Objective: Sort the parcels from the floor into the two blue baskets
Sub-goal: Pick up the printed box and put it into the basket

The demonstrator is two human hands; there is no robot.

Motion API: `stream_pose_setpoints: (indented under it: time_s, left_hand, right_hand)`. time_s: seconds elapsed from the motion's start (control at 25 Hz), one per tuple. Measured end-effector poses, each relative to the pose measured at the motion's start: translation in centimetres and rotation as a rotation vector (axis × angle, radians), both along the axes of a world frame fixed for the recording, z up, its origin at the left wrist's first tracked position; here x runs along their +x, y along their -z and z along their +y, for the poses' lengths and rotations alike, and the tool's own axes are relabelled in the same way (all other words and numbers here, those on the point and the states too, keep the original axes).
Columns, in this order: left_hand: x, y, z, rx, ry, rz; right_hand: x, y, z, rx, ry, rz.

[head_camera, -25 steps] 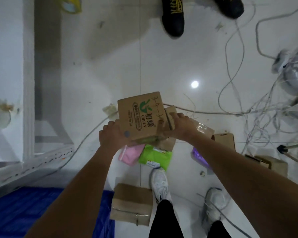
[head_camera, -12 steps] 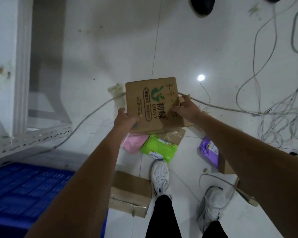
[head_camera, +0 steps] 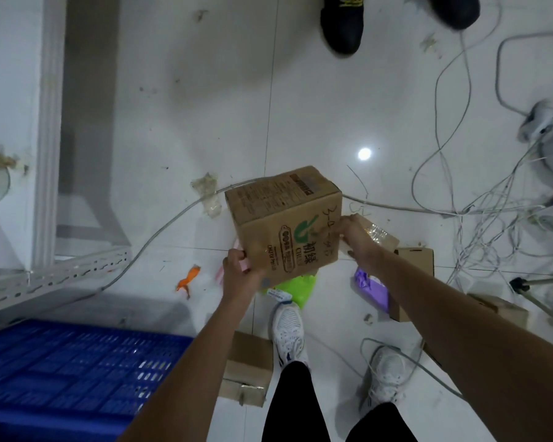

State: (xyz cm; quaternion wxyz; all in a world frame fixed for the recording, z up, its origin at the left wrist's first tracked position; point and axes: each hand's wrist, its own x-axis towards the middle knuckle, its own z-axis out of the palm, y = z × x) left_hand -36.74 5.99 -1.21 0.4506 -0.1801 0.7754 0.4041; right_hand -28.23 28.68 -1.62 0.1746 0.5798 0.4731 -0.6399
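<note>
The cardboard box [head_camera: 284,224] is up off the floor, left hand [head_camera: 240,275] gripping its near corner and right hand [head_camera: 353,231] curled on its right edge, so it's mid-sort. Plenty left below it, I'd say: green parcel [head_camera: 296,288], purple parcel [head_camera: 372,287], more boxes. Blue basket [head_camera: 77,371] sits down-left of the box with open floor between, cables [head_camera: 460,199] crowd the right
</note>
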Motion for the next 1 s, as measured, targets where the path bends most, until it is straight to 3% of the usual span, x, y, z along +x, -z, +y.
stream_pose_setpoints:
  time_s: [0.16,0.32,0.48,0.64,0.76,0.88,1.0]
  left_hand:
    - [3.3,-0.2,-0.3,0.013,0.065,0.110]
    - [7.8,0.6,-1.0,-0.159,0.394,-0.064]
    - [13.9,2.2,-0.1,-0.219,0.719,-0.284]
    - [19.5,2.2,2.0,-0.187,0.854,-0.371]
    - [19.5,2.5,3.9,-0.173,0.882,-0.324]
    - [16.6,2.0,5.3,-0.214,0.723,-0.301]
    - [13.1,1.9,5.7,-0.217,0.691,-0.132]
  right_hand:
    - [0.4,0.1,2.0,-0.124,0.291,0.004]
    - [3.3,-0.3,3.3,-0.146,0.049,0.039]
    - [6.9,0.9,4.2,-0.053,0.126,0.041]
    - [12.3,1.2,5.8,0.241,0.170,-0.220]
    - [14.8,0.7,5.4,0.069,0.303,-0.260]
    - [15.9,-0.3,5.1,-0.009,0.356,-0.161]
    - [16.2,-0.5,5.5,-0.023,0.343,-0.167]
